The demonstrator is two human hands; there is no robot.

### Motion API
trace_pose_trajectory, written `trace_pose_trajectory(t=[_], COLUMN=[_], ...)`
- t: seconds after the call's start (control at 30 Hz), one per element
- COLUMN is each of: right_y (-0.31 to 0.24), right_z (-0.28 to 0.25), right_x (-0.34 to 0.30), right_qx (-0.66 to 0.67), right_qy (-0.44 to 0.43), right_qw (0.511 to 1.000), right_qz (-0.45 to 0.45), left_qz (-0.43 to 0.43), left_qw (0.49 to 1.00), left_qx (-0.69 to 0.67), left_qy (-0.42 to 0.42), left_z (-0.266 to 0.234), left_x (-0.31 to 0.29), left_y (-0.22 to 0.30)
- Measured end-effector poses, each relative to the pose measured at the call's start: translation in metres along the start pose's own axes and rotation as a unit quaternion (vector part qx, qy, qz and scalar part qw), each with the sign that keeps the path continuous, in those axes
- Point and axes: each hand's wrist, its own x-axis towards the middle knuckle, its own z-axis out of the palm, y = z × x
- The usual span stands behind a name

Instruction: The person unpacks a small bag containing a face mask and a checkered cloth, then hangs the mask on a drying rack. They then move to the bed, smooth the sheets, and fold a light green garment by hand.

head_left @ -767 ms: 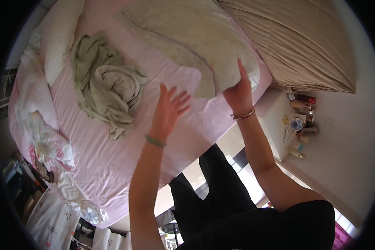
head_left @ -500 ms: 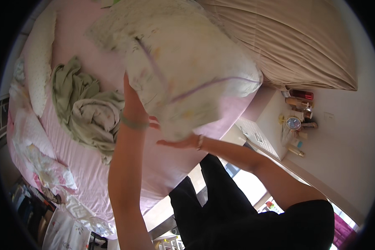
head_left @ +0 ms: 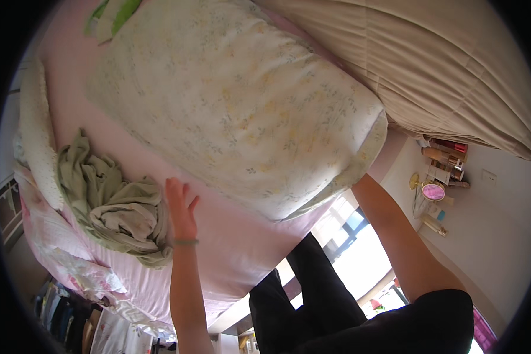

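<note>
A large white pillow (head_left: 236, 112) with a small yellow and grey flower print lies across the pink-sheeted bed (head_left: 230, 236). Off its left edge, my left hand (head_left: 182, 209) is held open above the sheet, fingers apart and nothing in them. Just beside that hand lies a crumpled green cloth (head_left: 118, 206) with a paler part bundled on it. My right forearm (head_left: 389, 230) reaches to the pillow's near right corner, where the pillow's edge hides my right hand and its fingers.
A beige pleated headboard cover (head_left: 430, 53) rises at the far right. Bottles and a small round mirror (head_left: 433, 190) stand on a bedside top at the right. Rumpled white and pink bedding (head_left: 76, 265) lies along the left edge, and a green thing (head_left: 124, 12) at the far end.
The pillow, tilted up and showing its purple-piped side, now lies flat with its printed face up. My left hand has come away from it, and my right has moved right to its corner.
</note>
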Motion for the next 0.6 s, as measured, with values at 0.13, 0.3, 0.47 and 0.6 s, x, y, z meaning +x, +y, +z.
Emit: trace_pose_trajectory(t=[0.13, 0.3, 0.47, 0.6], right_y=[0.004, -0.087, -0.141, -0.163], right_z=[-0.019, -0.063, -0.098, -0.09], right_x=[-0.009, -0.063, -0.177, -0.243], right_qx=[0.421, 0.692, 0.497, 0.388], right_qy=[0.036, -0.04, -0.321, -0.658], right_qw=[0.869, 0.672, 0.776, 0.64], right_qz=[0.257, 0.261, 0.221, -0.084], left_qz=[-0.025, 0.026, 0.113, 0.112], left_qw=[1.0, 0.992, 0.978, 0.94], left_qx=[0.003, 0.108, 0.161, 0.281], left_qy=[-0.016, -0.061, -0.063, 0.159], left_z=[0.039, 0.013, -0.031, -0.144], left_x=[0.031, 0.067, -0.063, -0.157], left_y=[0.035, 0.058, 0.149, 0.207])
